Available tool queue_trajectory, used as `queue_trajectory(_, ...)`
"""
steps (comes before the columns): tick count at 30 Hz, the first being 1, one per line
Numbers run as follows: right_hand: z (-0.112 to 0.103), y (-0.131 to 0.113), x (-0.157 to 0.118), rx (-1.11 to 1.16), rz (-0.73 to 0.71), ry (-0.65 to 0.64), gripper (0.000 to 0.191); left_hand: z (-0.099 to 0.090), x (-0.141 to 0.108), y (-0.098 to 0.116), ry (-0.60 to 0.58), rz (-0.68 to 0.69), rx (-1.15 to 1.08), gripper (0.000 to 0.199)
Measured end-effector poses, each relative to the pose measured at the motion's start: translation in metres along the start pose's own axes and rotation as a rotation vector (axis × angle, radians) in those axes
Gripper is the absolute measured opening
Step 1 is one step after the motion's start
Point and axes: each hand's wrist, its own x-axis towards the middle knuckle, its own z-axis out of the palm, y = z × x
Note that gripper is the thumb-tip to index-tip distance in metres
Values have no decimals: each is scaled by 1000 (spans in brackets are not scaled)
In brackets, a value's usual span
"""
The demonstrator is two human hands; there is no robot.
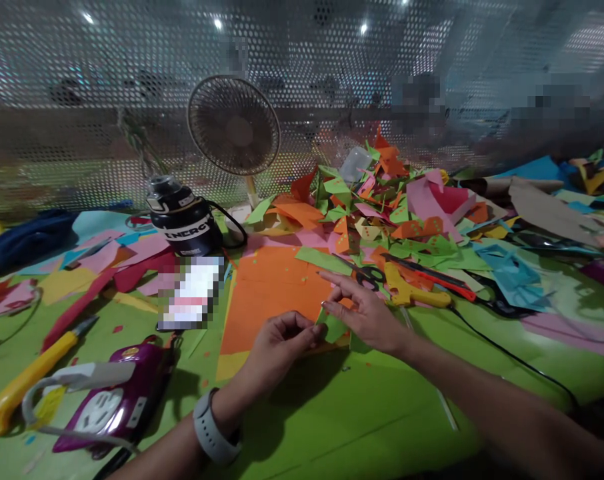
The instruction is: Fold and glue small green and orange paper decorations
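Note:
My left hand (288, 340) is closed in a pinch, thumb against bent forefinger, on the edge of a small green paper piece (335, 328). On the other side of that piece, my right hand (369, 315) grips it with a fingertip on its upper edge; its forefinger points out above, and its thumb is hidden. Both hands are over the near edge of orange paper sheets (267, 293), which lie on a yellow sheet (229, 365). Just beyond my right hand are scissors (369, 273) and a yellow glue gun (412, 290).
A heap of cut paper (352, 200) covers the back. A dark bottle (182, 217), a fan (235, 127) and a phone (192, 293) stand or lie left of centre. Nearer left are a purple power strip (117, 393) and a yellow-handled tool (29, 383). The glue gun's cord (517, 360) runs right.

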Motion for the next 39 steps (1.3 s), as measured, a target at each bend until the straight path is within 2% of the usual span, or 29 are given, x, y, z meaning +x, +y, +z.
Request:
queue_trajectory(9,2,1,-1,-4,15,-35,52,0,0,0,14,6,-18,29)
queue_trajectory(12,-2,2,2,70,19,-16,53,1,1,0,26,9,-39,31)
queue_trajectory(14,-11,0,6,173,10,79,48,2,1,1,51,0,-76,33)
queue_trajectory(17,-33,-9,12,258,-27,353,28,3,0,3,100,-50,-147,35)
queue_trajectory(19,-50,-18,12,247,-57,487,29,2,-1,4,123,-79,-177,36)
queue_trajectory(21,-66,-25,7,196,-64,557,35,2,-1,5,136,-102,-202,36)
queue_trajectory(23,-79,-27,-5,81,-30,572,40,1,-1,5,139,-124,-228,34)
queue_trajectory(28,-104,-6,-45,-468,112,534,48,-1,3,3,115,-166,-246,21)
queue_trajectory(30,-110,8,-56,-711,159,414,28,-2,3,3,130,-189,-259,17)
queue_trajectory(31,-111,15,-58,-833,174,322,26,-2,4,3,137,-196,-269,15)
queue_trajectory(33,-112,24,-58,-1031,189,145,49,-4,3,3,130,-208,-285,13)
queue_trajectory(34,-111,27,-56,-1101,198,74,57,-5,3,3,112,-215,-288,14)
queue_trajectory(36,-108,30,-49,-1185,216,-4,61,-6,3,4,62,-228,-282,15)
queue_trajectory(39,-105,32,-40,-1229,232,-24,50,-8,2,5,19,-227,-267,16)
